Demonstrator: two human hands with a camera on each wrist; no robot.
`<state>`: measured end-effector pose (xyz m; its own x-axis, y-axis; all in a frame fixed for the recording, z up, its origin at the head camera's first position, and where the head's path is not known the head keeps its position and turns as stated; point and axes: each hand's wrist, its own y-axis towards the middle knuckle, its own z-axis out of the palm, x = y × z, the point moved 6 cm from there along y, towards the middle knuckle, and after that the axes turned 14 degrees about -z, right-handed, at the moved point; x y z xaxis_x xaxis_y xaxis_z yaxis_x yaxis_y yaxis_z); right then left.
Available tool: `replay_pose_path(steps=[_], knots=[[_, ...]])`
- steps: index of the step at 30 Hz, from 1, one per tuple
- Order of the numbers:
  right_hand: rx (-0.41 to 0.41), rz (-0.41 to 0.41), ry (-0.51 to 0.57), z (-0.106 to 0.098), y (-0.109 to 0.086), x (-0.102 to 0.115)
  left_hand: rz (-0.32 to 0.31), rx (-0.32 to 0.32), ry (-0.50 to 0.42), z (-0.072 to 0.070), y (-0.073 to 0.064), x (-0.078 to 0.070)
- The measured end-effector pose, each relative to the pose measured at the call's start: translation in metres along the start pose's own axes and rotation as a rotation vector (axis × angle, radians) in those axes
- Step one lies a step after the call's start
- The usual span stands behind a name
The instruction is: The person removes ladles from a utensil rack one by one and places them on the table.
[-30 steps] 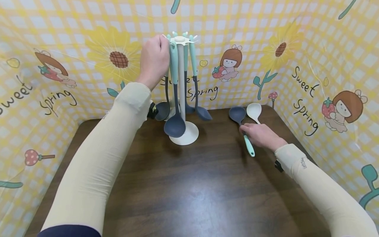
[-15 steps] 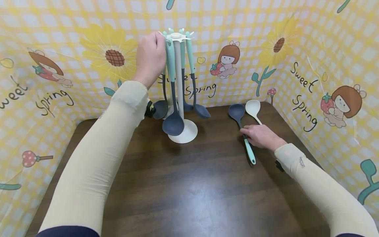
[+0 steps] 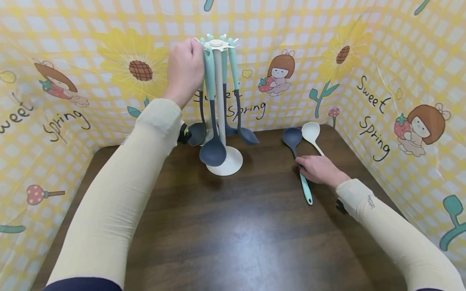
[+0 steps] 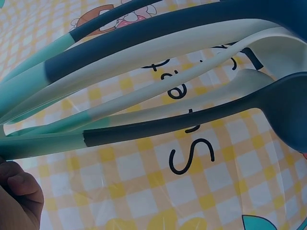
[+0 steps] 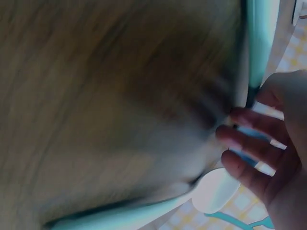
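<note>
A white utensil rack [image 3: 227, 161] stands at the back of the table with several turquoise-handled utensils hung around it. My left hand [image 3: 185, 68] is up at its top left, fingers curled at the handle end of a dark grey spoon [image 3: 197, 134]; the grip itself is mostly hidden. In front hangs a dark grey ladle [image 3: 212, 151]. At the right, another dark grey ladle [image 3: 292, 137] lies on the table, bowl away from me. My right hand [image 3: 320, 169] pinches its shaft between thumb and forefinger, while the other fingers [image 5: 244, 172] spread loosely.
A white ladle [image 3: 311, 131] lies just right of the grey one, its handle partly under my right hand. Beyond the brown table [image 3: 218, 226], a yellow checked cloth [image 3: 120, 24] rises at the back and sides.
My right hand has lowered the grey ladle's handle onto the table and shifted slightly toward me. My left hand keeps its place at the rack. The head view has tilted a little.
</note>
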<state>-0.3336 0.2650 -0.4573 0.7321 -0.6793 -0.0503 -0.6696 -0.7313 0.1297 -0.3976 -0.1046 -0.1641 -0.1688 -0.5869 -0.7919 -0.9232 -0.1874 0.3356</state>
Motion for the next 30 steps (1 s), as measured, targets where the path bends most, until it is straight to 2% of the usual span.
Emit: replay_pose_path(steps=[4,7,17,30], knots=[[0.071,0.136,0.08,0.004,0.003,0.0,0.001,-0.004,0.0,0.0,0.0,0.0],[0.12,0.197,0.133,0.006,0.004,0.003,0.0,-0.001,0.007,0.0,-0.001,0.0],[0.131,0.247,0.204,0.006,0.001,0.001,0.004,-0.009,0.01,-0.001,0.0,-0.001],[0.103,0.3,0.214,0.007,-0.007,-0.012,0.003,-0.004,0.008,0.0,0.001,0.0]])
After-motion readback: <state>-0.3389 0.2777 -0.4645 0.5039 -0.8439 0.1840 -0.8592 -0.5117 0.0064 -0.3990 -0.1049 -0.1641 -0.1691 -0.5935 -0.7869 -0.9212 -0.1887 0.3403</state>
